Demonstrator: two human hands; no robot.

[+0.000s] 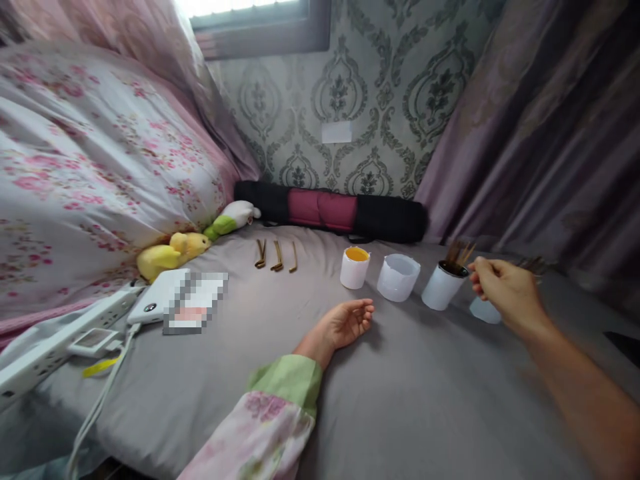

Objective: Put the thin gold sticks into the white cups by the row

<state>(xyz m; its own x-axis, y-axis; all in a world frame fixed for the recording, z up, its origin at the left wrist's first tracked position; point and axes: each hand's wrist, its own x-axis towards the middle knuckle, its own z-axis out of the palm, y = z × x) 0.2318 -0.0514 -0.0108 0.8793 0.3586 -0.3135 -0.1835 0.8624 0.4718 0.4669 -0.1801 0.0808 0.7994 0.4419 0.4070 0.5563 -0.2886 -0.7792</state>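
Note:
My right hand (507, 290) is closed in a pinch just right of a white cup (436, 293) with a dark inside and several thin brown sticks (457, 253) standing in it. Whatever lies between those fingertips is too small to make out. Partly hidden behind this hand is another pale cup (485, 311), with thin sticks (531, 265) showing beyond the hand. My left hand (350, 323) rests palm up on the grey sheet, fingers loosely curled and holding nothing. Ahead of it stand a white cup with a yellow-orange inside (355, 272) and a translucent cup (398, 280) with an uneven rim.
Small bent brown pieces (277, 257) lie in groups on the grey sheet (400, 387). A long black and maroon bag (323, 210) lies along the wall. On the left are plush toys (175, 253), a white device (159, 297), a power strip (65, 343) and cables.

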